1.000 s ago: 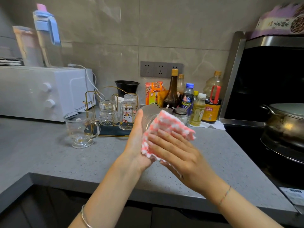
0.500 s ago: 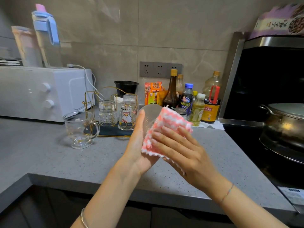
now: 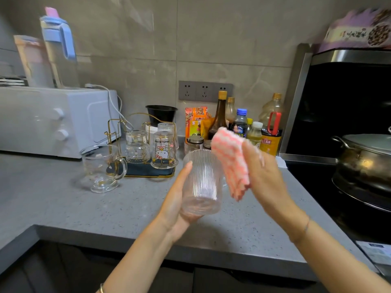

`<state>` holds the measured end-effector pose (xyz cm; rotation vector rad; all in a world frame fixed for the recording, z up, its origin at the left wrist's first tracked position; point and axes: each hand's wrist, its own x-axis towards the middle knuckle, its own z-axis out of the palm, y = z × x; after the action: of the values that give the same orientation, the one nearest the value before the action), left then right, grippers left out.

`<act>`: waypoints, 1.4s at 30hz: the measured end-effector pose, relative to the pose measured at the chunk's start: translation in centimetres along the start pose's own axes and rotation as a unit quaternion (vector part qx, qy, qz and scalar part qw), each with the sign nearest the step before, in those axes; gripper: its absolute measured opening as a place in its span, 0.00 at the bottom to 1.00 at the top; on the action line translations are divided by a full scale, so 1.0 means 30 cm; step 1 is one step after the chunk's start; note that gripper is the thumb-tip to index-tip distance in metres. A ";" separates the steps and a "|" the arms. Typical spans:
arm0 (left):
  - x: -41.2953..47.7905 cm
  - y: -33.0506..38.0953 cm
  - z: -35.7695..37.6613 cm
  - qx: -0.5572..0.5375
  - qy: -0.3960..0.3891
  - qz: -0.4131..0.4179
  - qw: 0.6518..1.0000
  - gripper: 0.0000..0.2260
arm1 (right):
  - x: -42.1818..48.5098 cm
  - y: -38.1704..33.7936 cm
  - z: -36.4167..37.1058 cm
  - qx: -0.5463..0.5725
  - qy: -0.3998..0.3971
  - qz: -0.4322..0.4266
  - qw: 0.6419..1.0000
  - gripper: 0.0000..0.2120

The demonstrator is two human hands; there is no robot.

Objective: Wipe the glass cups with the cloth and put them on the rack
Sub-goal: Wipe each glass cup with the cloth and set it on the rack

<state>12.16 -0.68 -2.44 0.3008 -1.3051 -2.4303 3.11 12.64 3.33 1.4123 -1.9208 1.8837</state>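
Clamped in left grip, above grey speckled bench: ribbed clear glass cup, upright, mouth up. Just right of its rim, pink-and-white checked cloth, pinched in blurred right grip. Far left, gold wire rack bearing upturned glasses.

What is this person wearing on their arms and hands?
Forearms bare, no sleeves in view. Thin metal bangle on the left wrist, thin cord bracelet on the right. The left hand and right hand are ungloved; no rings visible.
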 end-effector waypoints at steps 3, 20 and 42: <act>-0.008 -0.003 -0.027 0.028 0.002 -0.004 1.000 0.28 | 0.069 -0.016 -0.044 0.052 0.068 0.083 0.993 0.21; -0.023 -0.024 -0.019 0.042 -0.005 -0.028 0.999 0.27 | 0.037 0.039 0.004 -0.054 -0.202 0.064 0.976 0.17; -0.036 0.011 0.061 0.261 -0.033 0.125 0.957 0.39 | 0.065 0.056 0.040 -0.019 0.034 -0.064 0.997 0.19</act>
<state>12.58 0.97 -1.14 0.1736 -1.8787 -1.8727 1.54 10.29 3.05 1.4048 -1.7794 1.8038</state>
